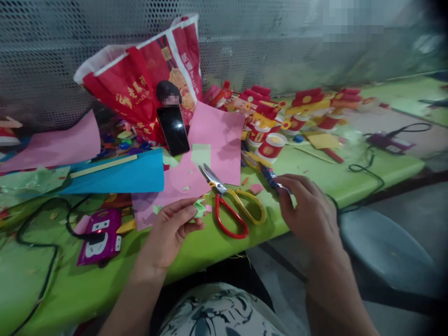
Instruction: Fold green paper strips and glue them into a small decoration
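Observation:
My left hand (178, 221) is closed, pinching a small folded piece of light green paper (199, 208) between thumb and fingers. My right hand (304, 200) is closed around a slim dark blue object with a shiny patterned surface (269, 176); its far end lies by the paper cups and its exact kind is unclear. Between the hands, scissors (220, 187) with one red and one yellow handle rest partly open on pink paper (219, 135). A small square of pale green paper (201, 154) lies on that sheet.
A red shopping bag (147, 88) stands at the back with a black phone (174, 130) leaning against it. Red-and-white decorated cups (271, 148) stand back right. Blue paper (147, 175) and a purple power strip (101, 235) with a black cord lie left. A grey stool (388, 252) is at right.

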Demonstrator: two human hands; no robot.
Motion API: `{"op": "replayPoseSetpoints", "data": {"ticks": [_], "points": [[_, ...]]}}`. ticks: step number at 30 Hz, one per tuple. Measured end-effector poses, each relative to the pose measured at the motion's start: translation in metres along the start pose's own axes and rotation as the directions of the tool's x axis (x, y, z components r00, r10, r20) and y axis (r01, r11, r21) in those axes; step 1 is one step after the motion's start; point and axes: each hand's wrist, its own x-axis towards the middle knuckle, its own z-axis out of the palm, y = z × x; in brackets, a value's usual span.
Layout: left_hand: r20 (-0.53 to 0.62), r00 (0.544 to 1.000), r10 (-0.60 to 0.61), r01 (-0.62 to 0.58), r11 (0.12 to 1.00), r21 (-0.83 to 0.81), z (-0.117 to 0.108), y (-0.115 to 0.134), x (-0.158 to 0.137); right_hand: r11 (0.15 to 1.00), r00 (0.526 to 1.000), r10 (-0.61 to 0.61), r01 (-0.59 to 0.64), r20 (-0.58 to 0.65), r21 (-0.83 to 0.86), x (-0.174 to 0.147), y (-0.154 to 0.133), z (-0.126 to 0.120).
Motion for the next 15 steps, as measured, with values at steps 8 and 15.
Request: {"op": "replayPoseSetpoints", "data": {"ticks": [8,15], "points": [[-0.025,1.0,-0.01,0.01,1.0,-0.003,-0.001,0.001,-0.002,0.997,0.932,0.029,-0.001,0.362,-0.078,0.009,0.087,-0.005],[-0.041,0.999,-0.019,0.019,1.0,0.011,0.0,0.001,-0.002,1.0,0.891,0.029,-0.021,0.452,-0.022,0.016,0.096,-0.005]]}}
